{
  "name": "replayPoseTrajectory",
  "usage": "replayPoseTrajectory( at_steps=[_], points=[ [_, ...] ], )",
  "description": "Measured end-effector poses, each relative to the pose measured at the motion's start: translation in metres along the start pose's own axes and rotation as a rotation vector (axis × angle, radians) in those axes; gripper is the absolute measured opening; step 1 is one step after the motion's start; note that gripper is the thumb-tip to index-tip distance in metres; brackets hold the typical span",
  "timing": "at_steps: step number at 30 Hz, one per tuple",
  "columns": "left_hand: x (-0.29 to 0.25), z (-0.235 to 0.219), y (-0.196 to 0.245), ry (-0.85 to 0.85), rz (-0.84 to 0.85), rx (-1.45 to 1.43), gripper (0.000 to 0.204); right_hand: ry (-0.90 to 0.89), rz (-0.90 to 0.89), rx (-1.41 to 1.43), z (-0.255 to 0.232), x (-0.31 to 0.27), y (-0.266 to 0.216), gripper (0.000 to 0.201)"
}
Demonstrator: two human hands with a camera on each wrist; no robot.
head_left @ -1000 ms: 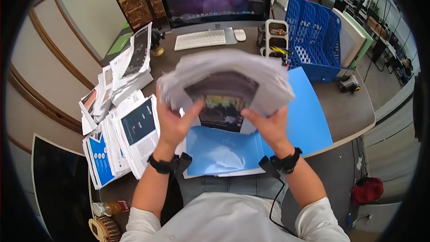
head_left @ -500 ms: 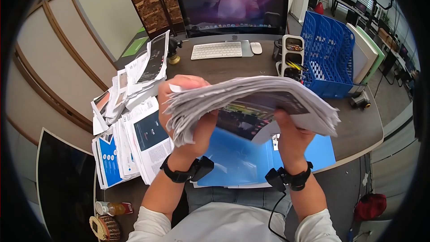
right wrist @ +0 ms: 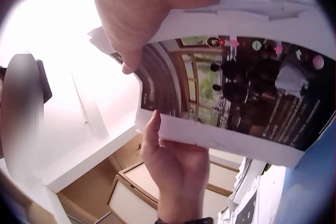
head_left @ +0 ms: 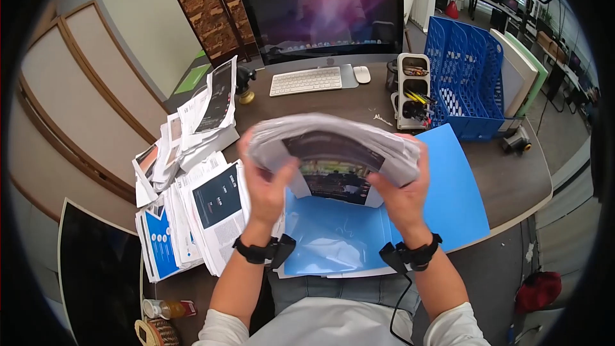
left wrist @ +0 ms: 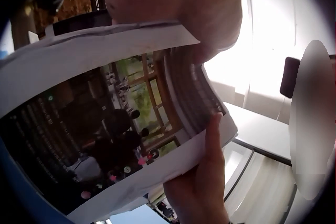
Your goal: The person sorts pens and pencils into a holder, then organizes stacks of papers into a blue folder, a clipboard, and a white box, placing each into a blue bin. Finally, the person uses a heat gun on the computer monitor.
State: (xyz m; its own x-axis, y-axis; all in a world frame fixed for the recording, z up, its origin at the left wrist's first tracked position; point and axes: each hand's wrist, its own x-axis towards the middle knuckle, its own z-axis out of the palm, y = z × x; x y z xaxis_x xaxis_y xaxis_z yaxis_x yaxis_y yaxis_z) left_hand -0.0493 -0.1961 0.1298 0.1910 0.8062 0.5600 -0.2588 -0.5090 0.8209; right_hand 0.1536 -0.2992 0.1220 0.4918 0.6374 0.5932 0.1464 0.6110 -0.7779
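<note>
A thick stack of paper (head_left: 333, 129), bowed upward in the middle, is held above a blue folder (head_left: 339, 234) on the desk. My left hand (head_left: 266, 192) grips its left end and my right hand (head_left: 405, 192) its right end, thumbs on the near face. That face carries a dark printed picture, which the left wrist view shows as a room with windows (left wrist: 142, 98). In the right wrist view the left hand (right wrist: 176, 166) has its thumb on the sheet's edge. The fingers behind the stack are mostly hidden.
Loose printed papers (head_left: 214, 208) lie in piles at the left. Behind are a keyboard (head_left: 306, 81), a mouse (head_left: 362, 75) and a monitor (head_left: 323, 16). A pen organiser (head_left: 413, 90) and a blue file rack (head_left: 464, 77) stand at the back right. A bottle (head_left: 170, 309) is at lower left.
Half a second ago the stack was tilted, with its left end turned toward me; now it is level and arched again. The left hand has turned back, and both hands still grip the stack.
</note>
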Motion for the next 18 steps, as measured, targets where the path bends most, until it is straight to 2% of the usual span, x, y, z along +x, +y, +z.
replayPoseTrajectory(
  at_steps=[1,2,3,5,7,9,10,11,13,14,15,17,18],
  points=[
    [0.009,-0.007,0.005,0.055,-0.024,-0.09,0.066,0.028,0.063,0.099,-0.005,0.0,-0.001,0.066],
    [0.014,-0.015,0.005,0.037,-0.033,-0.166,0.065,0.046,0.16,0.169,-0.015,0.003,0.003,0.071],
    [0.009,-0.013,0.004,0.043,-0.041,-0.166,0.065,0.043,0.168,0.166,-0.013,-0.001,0.007,0.071],
    [0.002,-0.002,0.004,-0.015,0.032,-0.029,0.066,-0.041,-0.019,0.144,-0.001,-0.005,0.011,0.072],
    [0.002,0.003,0.015,0.018,0.025,-0.041,0.067,-0.069,-0.064,0.052,-0.001,-0.005,0.009,0.074],
    [0.008,-0.007,0.021,0.006,0.099,-0.244,0.067,0.011,0.062,0.205,-0.007,0.0,-0.002,0.076],
    [0.008,-0.005,0.023,0.011,0.125,-0.234,0.067,0.0,-0.006,0.047,-0.012,0.003,0.001,0.078],
    [0.008,-0.001,0.021,-0.035,0.113,-0.174,0.07,-0.047,0.141,0.211,-0.004,0.004,-0.01,0.076],
    [0.003,0.011,0.02,0.0,0.094,0.046,0.071,-0.206,-0.036,-0.125,-0.003,0.005,-0.001,0.075],
    [0.006,0.001,0.014,-0.044,0.083,0.066,0.07,-0.133,0.052,0.034,-0.002,0.001,0.005,0.069],
    [0.008,-0.007,0.017,-0.054,0.023,0.064,0.068,-0.128,0.061,0.029,-0.006,0.003,0.006,0.069],
    [0.007,-0.018,-0.005,0.032,-0.092,-0.138,0.057,-0.084,0.223,0.27,-0.017,0.007,0.005,0.06],
    [-0.002,-0.021,-0.021,0.014,-0.187,-0.132,0.05,-0.139,0.372,0.218,-0.018,0.002,0.012,0.065]
  ],
)
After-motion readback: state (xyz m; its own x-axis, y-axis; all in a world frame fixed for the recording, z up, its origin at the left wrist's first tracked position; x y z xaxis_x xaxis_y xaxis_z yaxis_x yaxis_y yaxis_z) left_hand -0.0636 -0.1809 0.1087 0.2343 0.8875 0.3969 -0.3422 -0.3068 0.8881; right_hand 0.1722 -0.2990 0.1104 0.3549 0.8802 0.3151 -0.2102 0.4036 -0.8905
